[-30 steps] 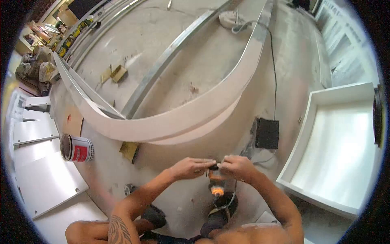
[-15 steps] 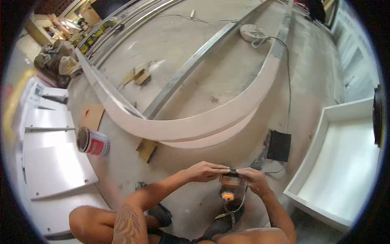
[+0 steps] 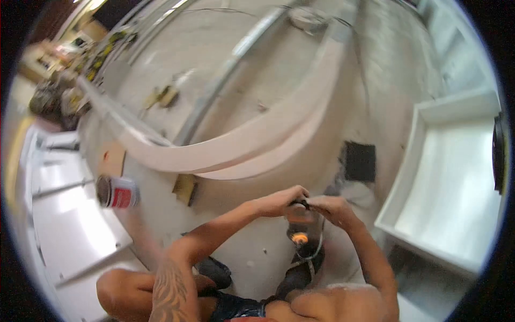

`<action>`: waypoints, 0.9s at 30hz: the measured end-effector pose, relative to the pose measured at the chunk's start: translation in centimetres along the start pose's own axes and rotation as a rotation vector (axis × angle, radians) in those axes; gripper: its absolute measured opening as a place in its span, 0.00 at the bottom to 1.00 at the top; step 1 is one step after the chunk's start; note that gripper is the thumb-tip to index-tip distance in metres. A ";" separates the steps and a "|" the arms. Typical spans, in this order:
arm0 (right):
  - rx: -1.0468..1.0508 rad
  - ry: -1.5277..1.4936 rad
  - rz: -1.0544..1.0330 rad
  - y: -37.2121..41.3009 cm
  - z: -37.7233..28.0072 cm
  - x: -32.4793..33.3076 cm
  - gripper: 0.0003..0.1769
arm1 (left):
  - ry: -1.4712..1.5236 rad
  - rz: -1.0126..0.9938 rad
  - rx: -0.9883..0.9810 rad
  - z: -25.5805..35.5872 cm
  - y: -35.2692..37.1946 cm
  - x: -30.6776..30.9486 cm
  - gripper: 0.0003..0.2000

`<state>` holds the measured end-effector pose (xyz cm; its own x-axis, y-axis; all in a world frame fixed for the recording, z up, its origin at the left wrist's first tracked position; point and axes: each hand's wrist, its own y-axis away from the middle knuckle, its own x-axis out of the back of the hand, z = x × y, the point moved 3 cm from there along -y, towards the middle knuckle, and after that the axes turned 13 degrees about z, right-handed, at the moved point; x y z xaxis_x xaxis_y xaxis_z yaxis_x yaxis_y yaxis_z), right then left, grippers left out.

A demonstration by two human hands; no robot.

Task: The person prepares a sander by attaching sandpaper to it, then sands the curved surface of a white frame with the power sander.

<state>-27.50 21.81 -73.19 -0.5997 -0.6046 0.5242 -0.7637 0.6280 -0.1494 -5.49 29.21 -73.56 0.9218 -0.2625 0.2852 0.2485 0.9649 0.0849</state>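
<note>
At the lower middle, my left hand (image 3: 287,200) and my right hand (image 3: 333,209) meet at the top end of a dark power tool (image 3: 301,220) that has an orange round part. The fingers of both hands are closed around a small dark piece at that end, and its shape is blurred. A light cord curves down beside the tool, which is over my lower leg. Beyond the hands lies a curved pale frame (image 3: 241,155) with metal bars. Dark square sheet (image 3: 360,161) is on the floor right of the hands.
A paint can (image 3: 119,192) stands at the left beside white panels (image 3: 80,228). A piece of cardboard (image 3: 112,159) lies behind the can. To the right is a white open box (image 3: 445,182). A round pale object (image 3: 308,19) with a cord lies inside the frame.
The view has shifted, so the frame and floor objects appear higher and further left. Both hands remain together at the tool's top end, with the fingers now more curled.
</note>
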 end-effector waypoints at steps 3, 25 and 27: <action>-0.055 -0.093 0.118 0.8 -0.7 0.3 0.14 | 0.008 -0.132 0.290 -1.5 0.4 -0.8 0.24; -0.068 -0.196 -0.015 -0.7 -1.4 1.2 0.12 | -0.011 -0.230 0.236 -0.3 0.1 0.4 0.29; -0.086 -0.222 0.030 0.1 -1.2 1.3 0.13 | 0.010 -0.235 0.246 0.1 0.1 0.4 0.29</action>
<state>-28.11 21.64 -71.50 -0.6668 -0.6721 0.3219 -0.7275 0.6808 -0.0856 -5.09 29.17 -73.36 0.8512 -0.4759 0.2213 0.3762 0.8473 0.3750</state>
